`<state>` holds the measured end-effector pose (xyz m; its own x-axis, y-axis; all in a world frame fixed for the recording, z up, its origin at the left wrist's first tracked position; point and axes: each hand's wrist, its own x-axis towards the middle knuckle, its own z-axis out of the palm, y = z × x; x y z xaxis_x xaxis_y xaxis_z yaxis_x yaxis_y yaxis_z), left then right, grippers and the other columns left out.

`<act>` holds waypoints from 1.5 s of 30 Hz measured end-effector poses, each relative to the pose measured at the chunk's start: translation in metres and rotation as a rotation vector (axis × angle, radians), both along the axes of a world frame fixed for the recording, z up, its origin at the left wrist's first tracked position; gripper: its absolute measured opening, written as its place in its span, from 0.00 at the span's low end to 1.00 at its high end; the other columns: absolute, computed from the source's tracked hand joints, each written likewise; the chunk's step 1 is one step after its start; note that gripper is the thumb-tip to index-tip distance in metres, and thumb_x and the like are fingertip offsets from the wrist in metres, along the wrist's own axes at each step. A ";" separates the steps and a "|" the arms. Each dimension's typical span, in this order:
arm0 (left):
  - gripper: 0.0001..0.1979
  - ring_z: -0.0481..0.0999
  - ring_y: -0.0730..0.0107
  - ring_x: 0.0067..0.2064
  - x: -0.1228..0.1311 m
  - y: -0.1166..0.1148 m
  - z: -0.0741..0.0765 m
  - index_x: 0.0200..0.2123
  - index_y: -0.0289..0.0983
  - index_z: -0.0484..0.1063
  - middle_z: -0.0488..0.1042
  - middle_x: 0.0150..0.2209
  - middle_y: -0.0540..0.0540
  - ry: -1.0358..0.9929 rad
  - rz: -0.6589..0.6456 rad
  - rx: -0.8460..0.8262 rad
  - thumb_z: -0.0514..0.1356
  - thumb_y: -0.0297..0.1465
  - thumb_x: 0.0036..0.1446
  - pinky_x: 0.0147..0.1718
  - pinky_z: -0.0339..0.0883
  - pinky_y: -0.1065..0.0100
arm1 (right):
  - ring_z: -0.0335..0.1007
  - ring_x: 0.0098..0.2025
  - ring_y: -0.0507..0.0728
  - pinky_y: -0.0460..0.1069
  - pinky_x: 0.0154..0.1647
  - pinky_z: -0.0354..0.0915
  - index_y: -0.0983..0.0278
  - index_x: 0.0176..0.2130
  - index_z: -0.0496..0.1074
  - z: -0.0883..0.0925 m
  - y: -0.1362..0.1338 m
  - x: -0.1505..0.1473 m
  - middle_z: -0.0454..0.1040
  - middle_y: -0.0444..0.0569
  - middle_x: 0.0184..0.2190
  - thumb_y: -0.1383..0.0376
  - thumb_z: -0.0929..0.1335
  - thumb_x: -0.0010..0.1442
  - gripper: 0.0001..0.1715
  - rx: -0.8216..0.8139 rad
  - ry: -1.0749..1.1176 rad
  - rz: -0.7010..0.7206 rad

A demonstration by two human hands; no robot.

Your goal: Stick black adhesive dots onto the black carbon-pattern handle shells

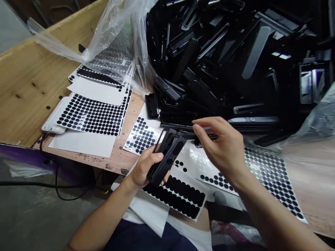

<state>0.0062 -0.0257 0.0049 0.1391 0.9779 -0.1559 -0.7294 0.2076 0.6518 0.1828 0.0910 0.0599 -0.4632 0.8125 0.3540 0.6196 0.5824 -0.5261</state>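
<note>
My left hand (146, 165) is wrapped round a long black plastic part (167, 158) with a carbon-weave pattern and dark round spots on its face. It is tilted, its far end pointing up and to the right. To its right, my right hand (222, 144) hovers with thumb and forefinger tips close together; whatever is between them, if anything, is too small to make out. Below the part lies a white sheet (180, 190) with rows of overlapping black round stickers. Another sheet of black dots (272, 174) stretches under my right wrist.
A heap of black plastic parts (199, 80) fills the back right, bordered by clear plastic film (142, 45). At left, sticker sheets (91, 115) lie on a white device (53, 120) with a cable, beside a wooden board (34, 80). A smaller dotted sheet (142, 136) lies on the table.
</note>
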 end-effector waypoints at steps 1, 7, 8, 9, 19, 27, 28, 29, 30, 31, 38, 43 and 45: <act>0.19 0.75 0.73 0.19 0.000 0.001 0.000 0.39 0.33 0.70 0.77 0.33 0.45 -0.009 0.016 0.005 0.66 0.44 0.59 0.13 0.66 0.75 | 0.76 0.47 0.68 0.63 0.48 0.74 0.64 0.47 0.79 -0.006 0.007 0.006 0.80 0.58 0.44 0.58 0.69 0.69 0.14 0.092 -0.100 -0.006; 0.28 0.77 0.76 0.26 -0.001 0.005 0.004 0.46 0.34 0.71 0.77 0.43 0.44 -0.006 0.135 0.005 0.67 0.53 0.60 0.20 0.73 0.74 | 0.69 0.55 0.75 0.71 0.56 0.68 0.66 0.55 0.76 -0.034 0.030 0.029 0.74 0.64 0.54 0.65 0.71 0.65 0.19 0.376 -0.528 0.174; 0.27 0.77 0.76 0.27 -0.001 0.005 0.005 0.47 0.35 0.70 0.76 0.43 0.45 0.000 0.142 0.006 0.69 0.51 0.59 0.22 0.74 0.74 | 0.69 0.56 0.75 0.70 0.55 0.69 0.65 0.53 0.77 -0.034 0.030 0.030 0.73 0.64 0.54 0.66 0.70 0.66 0.16 0.378 -0.504 0.183; 0.25 0.77 0.76 0.27 -0.001 0.004 0.006 0.47 0.36 0.69 0.76 0.43 0.46 0.004 0.143 0.000 0.70 0.48 0.59 0.23 0.75 0.74 | 0.69 0.56 0.74 0.69 0.54 0.70 0.65 0.52 0.77 -0.033 0.030 0.031 0.73 0.64 0.55 0.67 0.69 0.67 0.15 0.355 -0.457 0.192; 0.23 0.77 0.74 0.30 0.000 0.002 0.009 0.52 0.39 0.66 0.76 0.39 0.48 0.005 0.159 -0.033 0.68 0.44 0.62 0.28 0.76 0.71 | 0.73 0.57 0.71 0.65 0.56 0.70 0.63 0.54 0.76 -0.012 0.024 0.025 0.80 0.59 0.53 0.59 0.69 0.68 0.17 0.235 -0.212 0.192; 0.25 0.77 0.73 0.31 0.000 0.000 0.009 0.51 0.39 0.64 0.76 0.36 0.49 -0.071 0.212 -0.081 0.70 0.46 0.60 0.30 0.76 0.71 | 0.75 0.35 0.61 0.59 0.45 0.71 0.61 0.34 0.77 0.002 0.020 0.007 0.79 0.51 0.31 0.49 0.71 0.64 0.18 -0.385 0.125 0.009; 0.26 0.77 0.73 0.31 0.000 0.000 0.009 0.52 0.40 0.64 0.76 0.37 0.49 -0.074 0.212 -0.081 0.70 0.46 0.60 0.30 0.76 0.71 | 0.74 0.33 0.59 0.56 0.40 0.72 0.61 0.33 0.76 0.006 0.014 0.010 0.78 0.49 0.30 0.45 0.72 0.62 0.22 -0.583 0.249 -0.010; 0.27 0.77 0.73 0.32 0.000 0.000 0.009 0.54 0.40 0.63 0.76 0.37 0.49 -0.069 0.214 -0.078 0.70 0.46 0.60 0.30 0.76 0.71 | 0.72 0.30 0.57 0.54 0.36 0.71 0.61 0.32 0.74 0.010 0.007 0.013 0.75 0.47 0.28 0.42 0.73 0.60 0.25 -0.771 0.354 0.000; 0.29 0.78 0.72 0.33 0.001 0.000 0.010 0.55 0.41 0.62 0.76 0.37 0.49 -0.057 0.217 -0.072 0.70 0.46 0.60 0.31 0.76 0.71 | 0.69 0.28 0.55 0.52 0.34 0.71 0.61 0.30 0.73 0.013 -0.001 0.016 0.73 0.45 0.26 0.41 0.74 0.58 0.27 -0.931 0.433 0.031; 0.31 0.78 0.72 0.33 0.002 0.000 0.010 0.57 0.41 0.61 0.76 0.38 0.49 -0.040 0.219 -0.064 0.71 0.46 0.59 0.31 0.77 0.70 | 0.68 0.27 0.53 0.50 0.34 0.71 0.61 0.29 0.71 0.015 -0.009 0.019 0.71 0.44 0.25 0.42 0.75 0.58 0.27 -1.060 0.487 0.066; 0.34 0.79 0.70 0.30 0.006 0.001 0.005 0.55 0.41 0.64 0.77 0.36 0.49 0.082 0.219 -0.043 0.70 0.53 0.55 0.29 0.77 0.68 | 0.75 0.33 0.55 0.50 0.37 0.75 0.60 0.35 0.74 0.026 -0.040 0.027 0.76 0.47 0.32 0.47 0.73 0.64 0.20 -1.422 0.499 0.249; 0.33 0.80 0.70 0.31 0.006 0.001 0.004 0.49 0.38 0.67 0.78 0.36 0.48 0.079 0.241 -0.092 0.70 0.56 0.53 0.30 0.77 0.70 | 0.64 0.22 0.49 0.44 0.20 0.61 0.62 0.38 0.80 0.041 -0.022 0.026 0.70 0.43 0.25 0.46 0.73 0.63 0.22 -1.358 0.170 0.431; 0.36 0.81 0.68 0.31 0.007 0.002 0.006 0.50 0.39 0.67 0.78 0.36 0.49 0.073 0.199 -0.097 0.70 0.58 0.51 0.28 0.77 0.69 | 0.64 0.25 0.50 0.44 0.20 0.59 0.63 0.36 0.82 0.046 -0.012 0.018 0.73 0.46 0.27 0.45 0.74 0.61 0.24 -1.214 0.039 0.441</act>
<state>0.0132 -0.0239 0.0111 -0.0705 0.9650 -0.2528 -0.7139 0.1282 0.6885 0.2013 0.0786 0.1063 -0.7789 0.4041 -0.4796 0.4709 -0.1282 -0.8728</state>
